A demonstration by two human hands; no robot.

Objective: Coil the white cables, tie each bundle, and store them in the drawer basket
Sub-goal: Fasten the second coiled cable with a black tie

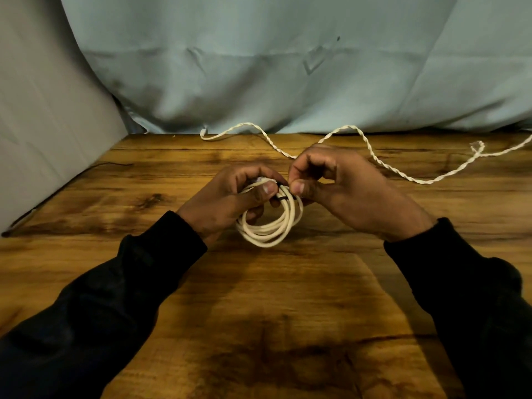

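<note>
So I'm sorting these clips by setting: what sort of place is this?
Probably a makeshift home workspace, though little shows. A wood-grain table stands against a creased pale blue sheet hung as a backdrop, with a grey panel leaning at the left. No tools or shop fittings are in view.

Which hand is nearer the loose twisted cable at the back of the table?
Right. The right hand sits just in front of the twisted cable, overlapping its run in this view. The left hand is farther left, its fingers around the coiled bundle.
</note>
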